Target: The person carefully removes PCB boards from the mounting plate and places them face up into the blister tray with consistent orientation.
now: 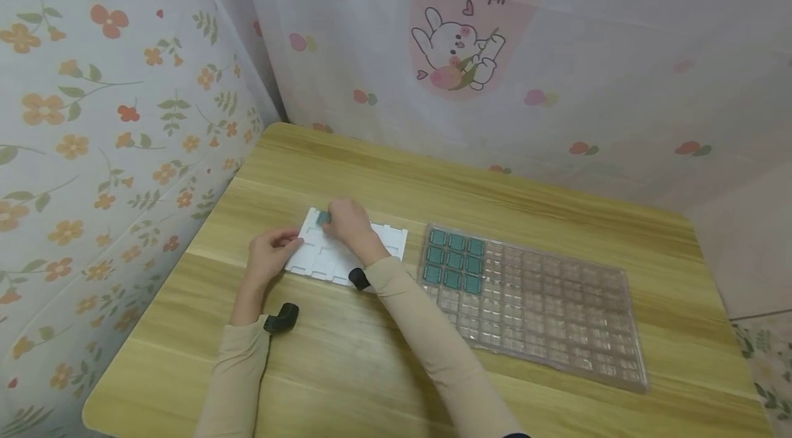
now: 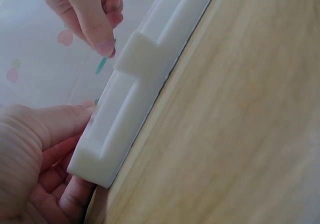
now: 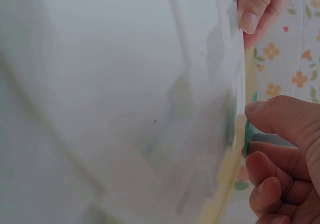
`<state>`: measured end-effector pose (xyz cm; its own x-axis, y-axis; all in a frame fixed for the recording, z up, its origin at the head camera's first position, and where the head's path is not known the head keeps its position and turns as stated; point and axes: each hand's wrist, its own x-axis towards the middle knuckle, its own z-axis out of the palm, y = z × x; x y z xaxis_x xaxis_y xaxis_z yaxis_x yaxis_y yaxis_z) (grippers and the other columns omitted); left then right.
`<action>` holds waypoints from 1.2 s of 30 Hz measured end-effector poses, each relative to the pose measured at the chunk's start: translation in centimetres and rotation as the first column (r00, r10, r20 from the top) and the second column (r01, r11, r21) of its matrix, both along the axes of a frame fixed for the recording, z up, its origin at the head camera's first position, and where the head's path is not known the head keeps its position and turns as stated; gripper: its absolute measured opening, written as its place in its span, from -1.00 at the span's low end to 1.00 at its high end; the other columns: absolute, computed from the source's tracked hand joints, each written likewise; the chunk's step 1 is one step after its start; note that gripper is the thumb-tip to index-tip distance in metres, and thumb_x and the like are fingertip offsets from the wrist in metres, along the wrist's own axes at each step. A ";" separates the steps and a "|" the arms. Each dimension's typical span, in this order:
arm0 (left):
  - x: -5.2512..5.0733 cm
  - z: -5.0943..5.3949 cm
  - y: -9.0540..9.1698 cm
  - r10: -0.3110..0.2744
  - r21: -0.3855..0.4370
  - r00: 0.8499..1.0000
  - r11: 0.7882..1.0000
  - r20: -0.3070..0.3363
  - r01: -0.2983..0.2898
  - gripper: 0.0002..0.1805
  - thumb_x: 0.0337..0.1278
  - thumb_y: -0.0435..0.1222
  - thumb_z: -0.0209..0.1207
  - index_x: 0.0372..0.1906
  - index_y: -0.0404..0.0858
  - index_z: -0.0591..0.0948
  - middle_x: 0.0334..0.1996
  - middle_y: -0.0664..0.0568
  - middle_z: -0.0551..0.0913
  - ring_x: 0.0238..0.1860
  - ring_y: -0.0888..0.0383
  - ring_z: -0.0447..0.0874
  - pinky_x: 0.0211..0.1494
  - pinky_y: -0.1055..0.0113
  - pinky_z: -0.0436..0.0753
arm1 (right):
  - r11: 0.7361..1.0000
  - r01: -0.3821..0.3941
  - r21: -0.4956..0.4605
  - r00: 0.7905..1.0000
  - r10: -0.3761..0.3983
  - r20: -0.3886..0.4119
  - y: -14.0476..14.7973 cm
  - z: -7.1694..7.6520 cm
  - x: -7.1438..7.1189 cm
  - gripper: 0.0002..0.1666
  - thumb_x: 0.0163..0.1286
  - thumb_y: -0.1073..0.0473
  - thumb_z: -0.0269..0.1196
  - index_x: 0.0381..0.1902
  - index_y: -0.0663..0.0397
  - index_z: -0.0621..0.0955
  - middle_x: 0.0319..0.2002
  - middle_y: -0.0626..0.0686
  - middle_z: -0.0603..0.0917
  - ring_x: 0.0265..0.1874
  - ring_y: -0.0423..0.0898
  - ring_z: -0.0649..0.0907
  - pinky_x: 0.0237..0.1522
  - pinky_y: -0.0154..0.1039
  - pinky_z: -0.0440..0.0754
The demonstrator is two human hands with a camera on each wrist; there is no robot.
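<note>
A white plastic tray (image 1: 315, 260) with shallow recesses lies at the left of the table. My left hand (image 1: 269, 258) holds its left edge, thumb on top and fingers beneath, as the left wrist view shows. Over the tray's far left part is my right hand (image 1: 349, 223). Between its thumb and finger it pinches a thin green circuit board (image 3: 248, 126), seen edge-on in the right wrist view. From the head, green (image 1: 324, 218) shows beside the right fingers at the tray's far left corner. Whether the board touches the tray I cannot tell.
Right of the white tray lies a large clear plastic tray (image 1: 557, 314) with many pockets. Several green circuit boards (image 1: 454, 261) fill its far left pockets. A black wrist camera (image 1: 282, 319) sits on the left sleeve. Patterned curtains (image 1: 371, 46) hang behind the wooden table (image 1: 346, 369).
</note>
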<state>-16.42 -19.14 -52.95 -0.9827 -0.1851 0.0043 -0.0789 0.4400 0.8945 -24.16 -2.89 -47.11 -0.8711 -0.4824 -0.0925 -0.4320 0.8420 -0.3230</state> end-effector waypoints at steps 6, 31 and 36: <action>0.1 0.1 -0.1 0.008 -0.032 1.000 0.999 -0.008 -0.008 -0.73 0.07 -0.40 0.26 -0.13 -0.46 0.64 -0.29 -0.26 0.67 -0.39 0.33 0.53 -0.33 0.60 0.46 | 1.000 0.011 -0.018 1.000 -0.011 -0.004 0.9 0.3 0.2 -0.75 0.22 0.08 0.31 -0.50 0.14 0.59 -0.59 -0.05 0.48 -0.60 -0.19 0.37 -0.55 -0.36 0.36; 0.0 0.1 0.0 0.006 -0.018 1.000 1.000 0.007 -0.006 -0.73 0.07 -0.39 0.26 -0.12 -0.46 0.64 -0.29 -0.27 0.67 -0.39 0.32 0.52 -0.32 0.60 0.44 | 0.994 0.073 -0.078 0.997 -0.071 0.030 4.1 0.6 0.9 -0.72 0.19 0.15 0.32 -0.62 0.10 0.50 -0.61 -0.06 0.41 -0.59 -0.18 0.34 -0.53 -0.36 0.32; 0.0 0.1 0.0 0.003 -0.022 1.000 1.000 0.000 -0.003 -0.72 0.07 -0.38 0.26 -0.12 -0.47 0.64 -0.29 -0.25 0.67 -0.40 0.36 0.51 -0.33 0.60 0.45 | 0.995 0.071 -0.076 0.997 -0.069 0.028 4.7 0.7 1.2 -0.72 0.20 0.15 0.31 -0.61 0.11 0.50 -0.61 -0.06 0.41 -0.60 -0.18 0.33 -0.54 -0.37 0.30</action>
